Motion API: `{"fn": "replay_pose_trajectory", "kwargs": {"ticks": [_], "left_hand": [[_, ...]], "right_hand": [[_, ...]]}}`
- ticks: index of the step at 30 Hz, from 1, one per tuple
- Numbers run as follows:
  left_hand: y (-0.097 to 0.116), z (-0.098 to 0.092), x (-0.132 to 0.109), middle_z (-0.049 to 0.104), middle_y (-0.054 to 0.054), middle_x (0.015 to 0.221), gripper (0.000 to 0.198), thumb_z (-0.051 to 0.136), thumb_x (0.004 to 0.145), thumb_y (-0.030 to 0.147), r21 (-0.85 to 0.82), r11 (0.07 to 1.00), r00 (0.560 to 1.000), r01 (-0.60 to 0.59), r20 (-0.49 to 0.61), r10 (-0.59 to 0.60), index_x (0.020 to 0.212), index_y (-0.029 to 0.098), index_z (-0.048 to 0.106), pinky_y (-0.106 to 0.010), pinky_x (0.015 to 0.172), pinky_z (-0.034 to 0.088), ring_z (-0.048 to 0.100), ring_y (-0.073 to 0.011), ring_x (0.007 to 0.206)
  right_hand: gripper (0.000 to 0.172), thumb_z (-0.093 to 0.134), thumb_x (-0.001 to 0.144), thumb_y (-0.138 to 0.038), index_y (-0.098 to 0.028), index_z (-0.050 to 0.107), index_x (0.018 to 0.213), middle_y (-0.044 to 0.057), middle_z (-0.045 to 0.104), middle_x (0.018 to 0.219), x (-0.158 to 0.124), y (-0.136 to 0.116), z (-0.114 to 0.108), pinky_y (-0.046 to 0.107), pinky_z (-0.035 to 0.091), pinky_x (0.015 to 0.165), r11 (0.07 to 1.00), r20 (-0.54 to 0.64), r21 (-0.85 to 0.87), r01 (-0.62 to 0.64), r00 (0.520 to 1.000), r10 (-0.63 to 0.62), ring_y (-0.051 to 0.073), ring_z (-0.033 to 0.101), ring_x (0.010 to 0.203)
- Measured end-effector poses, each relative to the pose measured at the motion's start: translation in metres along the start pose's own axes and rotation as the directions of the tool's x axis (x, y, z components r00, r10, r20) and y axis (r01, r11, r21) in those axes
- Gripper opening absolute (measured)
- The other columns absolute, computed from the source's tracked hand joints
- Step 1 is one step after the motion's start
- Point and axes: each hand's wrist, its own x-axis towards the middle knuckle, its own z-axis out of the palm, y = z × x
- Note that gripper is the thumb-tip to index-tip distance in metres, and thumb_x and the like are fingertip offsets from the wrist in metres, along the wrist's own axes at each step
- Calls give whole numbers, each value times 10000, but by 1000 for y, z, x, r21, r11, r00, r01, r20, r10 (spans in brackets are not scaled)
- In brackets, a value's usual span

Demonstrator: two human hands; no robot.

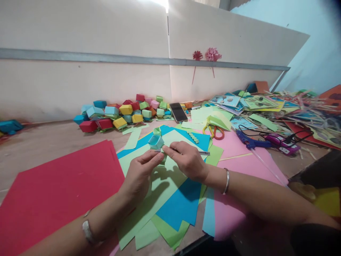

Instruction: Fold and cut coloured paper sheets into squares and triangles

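My left hand (141, 172) pinches a small light-green folded paper strip (162, 160) between thumb and fingers. From the other side, my right hand (188, 161) has its closed fingertips on the same strip. A slim grey metal tool (205, 153) shows behind my right hand; I cannot tell whether that hand touches it. Just beyond my fingertips sit a light-blue folded paper box (156, 142) and a small green paper piece (157, 131). Under both hands lie pale-green sheets (141, 209) and blue sheets (178, 204).
Red sheets (66, 185) lie at left, pink sheets (229, 206) at right. Coloured paper boxes (125, 110) and a phone (178, 112) are at the back. Scissors (214, 131), a blue glue gun (250, 139) and a purple power strip (282, 143) lie to the right.
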Motion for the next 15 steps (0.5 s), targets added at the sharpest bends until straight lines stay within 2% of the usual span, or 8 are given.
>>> {"fn": "replay_pose_trajectory", "kwargs": {"ticks": [3, 5, 7, 9, 11, 13, 15], "left_hand": [[0, 1, 0, 616, -9, 685, 329, 884, 551, 450, -57, 997, 999, 43, -1, -43, 657, 177, 735, -231, 575, 439, 525, -132, 660], [-1, 0, 1, 618, -9, 682, 351, 883, 544, 458, -38, 997, 998, 63, -7, -63, 688, 170, 742, -226, 558, 426, 523, -130, 649], [-2, -2, 2, 608, -5, 668, 359, 874, 551, 466, 16, 998, 998, 54, -16, -54, 697, 166, 740, -222, 551, 417, 514, -126, 637], [-3, -4, 3, 600, -6, 666, 344, 858, 574, 468, 105, 994, 999, 31, -8, -31, 687, 167, 734, -230, 540, 414, 514, -130, 627], [-3, -7, 4, 602, -13, 689, 301, 836, 610, 448, 206, 978, 1000, -14, 19, 10, 660, 171, 728, -243, 536, 418, 523, -139, 634], [-3, -8, 3, 605, -21, 720, 252, 804, 653, 411, 263, 963, 997, -60, 61, 45, 621, 177, 717, -255, 551, 430, 536, -152, 664], [-3, -8, 2, 598, -21, 728, 232, 782, 674, 380, 266, 961, 994, -79, 95, 55, 587, 181, 700, -262, 570, 442, 541, -158, 682]], "right_hand": [[317, 427, 1014, -174, -124, 736, 1063, 94, 692, 854, 2, -8, -1, 291, 460, 667, 999, 21, -46, 25, 999, -24, 174, 574, 740], [283, 467, 1000, -182, -118, 740, 1035, 99, 688, 854, 3, -11, -1, 279, 468, 666, 996, 29, 72, -57, 998, 55, 177, 596, 772], [206, 553, 959, -182, -131, 744, 1016, 86, 697, 866, 5, -11, -3, 258, 480, 687, 941, 71, 271, -201, 980, 188, 165, 618, 797], [118, 633, 900, -168, -151, 746, 929, 50, 705, 826, 8, -11, -8, 242, 480, 696, 800, 188, 466, -378, 926, 328, 141, 627, 766], [77, 659, 858, -144, -152, 720, 810, 12, 685, 726, 13, -10, -15, 228, 469, 656, 594, 351, 579, -559, 828, 437, 118, 620, 685], [99, 661, 829, -122, -152, 675, 735, -21, 637, 632, 18, -11, -23, 217, 454, 597, 383, 506, 622, -682, 724, 468, 102, 601, 598], [119, 665, 797, -101, -155, 635, 695, -45, 593, 580, 21, -12, -28, 210, 446, 557, 224, 609, 630, -744, 652, 451, 93, 583, 544]]}}
